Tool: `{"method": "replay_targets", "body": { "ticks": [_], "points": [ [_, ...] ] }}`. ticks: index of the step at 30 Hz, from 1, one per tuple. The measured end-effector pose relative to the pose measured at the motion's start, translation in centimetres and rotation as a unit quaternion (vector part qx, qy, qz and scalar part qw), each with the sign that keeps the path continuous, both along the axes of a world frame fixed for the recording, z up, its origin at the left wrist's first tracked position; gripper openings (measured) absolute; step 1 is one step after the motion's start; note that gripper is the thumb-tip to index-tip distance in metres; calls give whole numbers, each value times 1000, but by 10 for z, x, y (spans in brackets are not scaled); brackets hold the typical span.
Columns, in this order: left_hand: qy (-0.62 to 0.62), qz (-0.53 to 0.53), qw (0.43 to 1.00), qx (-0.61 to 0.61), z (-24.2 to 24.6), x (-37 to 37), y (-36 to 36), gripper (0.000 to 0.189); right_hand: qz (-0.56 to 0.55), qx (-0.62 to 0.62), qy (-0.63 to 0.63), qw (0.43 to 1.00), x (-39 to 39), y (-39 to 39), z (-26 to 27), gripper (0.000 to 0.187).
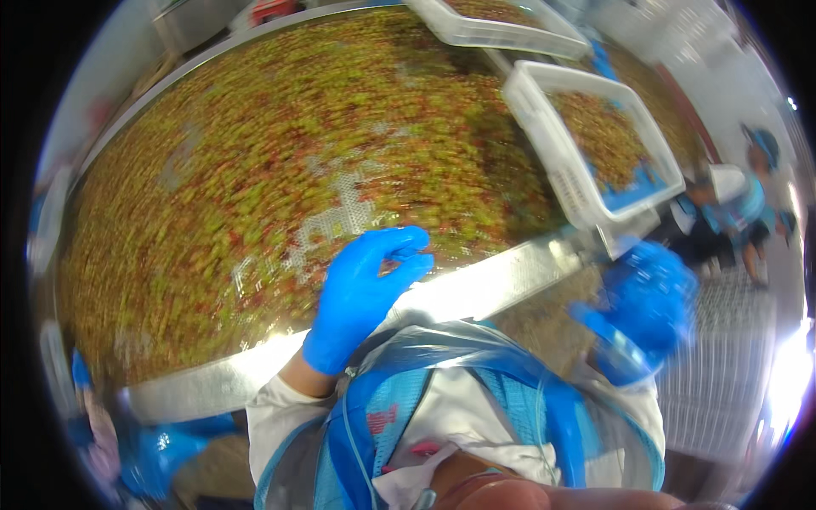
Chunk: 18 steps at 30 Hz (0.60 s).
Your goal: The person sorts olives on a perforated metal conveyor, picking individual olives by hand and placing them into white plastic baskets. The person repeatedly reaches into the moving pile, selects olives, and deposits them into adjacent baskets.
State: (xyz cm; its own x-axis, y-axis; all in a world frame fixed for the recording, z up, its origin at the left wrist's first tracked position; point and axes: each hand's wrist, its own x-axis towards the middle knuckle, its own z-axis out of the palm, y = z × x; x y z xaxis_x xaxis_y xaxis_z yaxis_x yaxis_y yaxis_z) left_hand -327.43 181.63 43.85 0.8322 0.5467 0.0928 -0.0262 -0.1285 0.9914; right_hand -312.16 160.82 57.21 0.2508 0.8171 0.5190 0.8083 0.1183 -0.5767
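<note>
My left hand [370, 287], in a blue glove, is over the near rim of a large sorting table. Its fingers are curled, with a gap to the thumb and nothing visible between them. Beneath and beyond it lies a layer of small green and reddish produce pieces [255, 159], blurred too much to name exactly. Bare patches show the table's perforated surface [350, 204]. My right hand [644, 312], also blue-gloved, is out to the right, beyond the metal rim [510, 274] and below a white plastic crate. Motion blur hides whether it grips anything.
The white crate [554, 166] rests at the table's right side, with produce visible inside its frame. Another white crate [510, 35] is farther back. People [733, 197] are at the right, near stacked pale crates or racks [720, 357]. Someone's blue-gloved hand [80, 370] shows at far left.
</note>
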Motion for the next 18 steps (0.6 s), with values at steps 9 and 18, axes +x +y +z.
{"method": "replay_targets", "body": {
  "ticks": [9,18],
  "points": [
    [48,123,991,-39,-49,-55,22,30,234,174,173,941,-12,-30,41,16],
    [91,178,973,-118,-70,-91,33,29,345,219,282,868,-20,-22,39,14]
  ]
}}
